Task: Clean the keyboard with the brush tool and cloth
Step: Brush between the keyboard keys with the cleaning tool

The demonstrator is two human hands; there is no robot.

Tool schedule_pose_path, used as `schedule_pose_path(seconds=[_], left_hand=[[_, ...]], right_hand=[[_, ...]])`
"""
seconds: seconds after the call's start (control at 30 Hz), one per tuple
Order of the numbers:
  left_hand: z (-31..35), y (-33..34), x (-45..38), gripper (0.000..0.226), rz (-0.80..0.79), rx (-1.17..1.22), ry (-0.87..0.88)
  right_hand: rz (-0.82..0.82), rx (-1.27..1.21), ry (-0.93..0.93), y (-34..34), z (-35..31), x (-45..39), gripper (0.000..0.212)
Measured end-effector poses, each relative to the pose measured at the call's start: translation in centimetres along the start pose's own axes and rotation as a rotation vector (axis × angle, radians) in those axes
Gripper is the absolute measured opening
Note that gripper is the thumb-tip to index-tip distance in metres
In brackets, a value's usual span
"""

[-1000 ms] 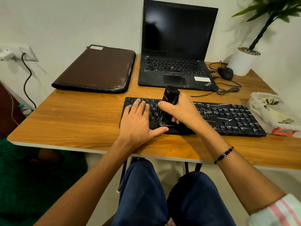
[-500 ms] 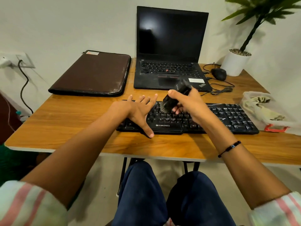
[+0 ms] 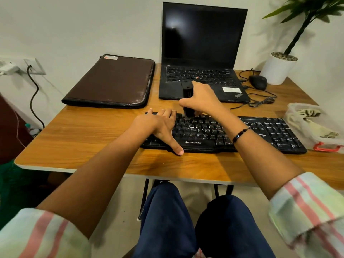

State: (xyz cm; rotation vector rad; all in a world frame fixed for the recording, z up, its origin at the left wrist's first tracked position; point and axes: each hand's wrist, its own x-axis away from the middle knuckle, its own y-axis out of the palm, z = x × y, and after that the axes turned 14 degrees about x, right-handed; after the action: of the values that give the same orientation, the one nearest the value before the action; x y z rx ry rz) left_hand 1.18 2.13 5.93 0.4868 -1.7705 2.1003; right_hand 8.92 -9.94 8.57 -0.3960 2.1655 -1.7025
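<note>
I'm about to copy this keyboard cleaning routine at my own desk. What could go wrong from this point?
1. The right hand holds the brush tool upright on the keyboard's top rows, just in front of the open laptop; flicked dust may land on its keys.
2. The left hand pins only the left end, so hard strokes might pivot the right end toward the plastic container.

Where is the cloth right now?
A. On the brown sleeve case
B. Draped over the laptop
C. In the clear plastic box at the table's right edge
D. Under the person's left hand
C: the crumpled beige cloth lies inside the clear plastic box with red latch, while the left hand rests flat on the black keyboard.
</note>
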Motion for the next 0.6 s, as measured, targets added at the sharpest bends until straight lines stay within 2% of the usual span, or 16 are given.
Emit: schedule_pose_path(seconds=[0.07,0.2,0.33,0.4,0.5,0.6], left_hand=[[0.0,0.0,-0.1,0.147,0.002,0.006,0.006],[0.3,-0.2,-0.3,0.148,0.001,-0.023,0.009],[0.3,-0.3,-0.4,0.148,-0.015,-0.024,0.007],[0.5,-0.4,-0.3,0.145,-0.023,-0.03,0.006],[0.8,-0.5,-0.2,0.14,-0.033,-0.051,0.004],[0.8,-0.6,-0.2,0.138,-0.042,-0.04,-0.007]], right_hand=[[0.011,0.109,-0.007,-0.7,0.0,-0.3,0.033],[-0.035,-0.217,-0.045,-0.5,-0.2,0.5,0.022],[0.049,0.012,-0.016,0.0,0.8,0.2,0.03],[0.088,0.038,0.008,-0.4,1.0,0.1,0.034],[0.001,-0.256,0.004,-0.4,0.8,0.6,0.024],[0.022,-0.21,0.07,0.1,1.6,0.8,0.026]])
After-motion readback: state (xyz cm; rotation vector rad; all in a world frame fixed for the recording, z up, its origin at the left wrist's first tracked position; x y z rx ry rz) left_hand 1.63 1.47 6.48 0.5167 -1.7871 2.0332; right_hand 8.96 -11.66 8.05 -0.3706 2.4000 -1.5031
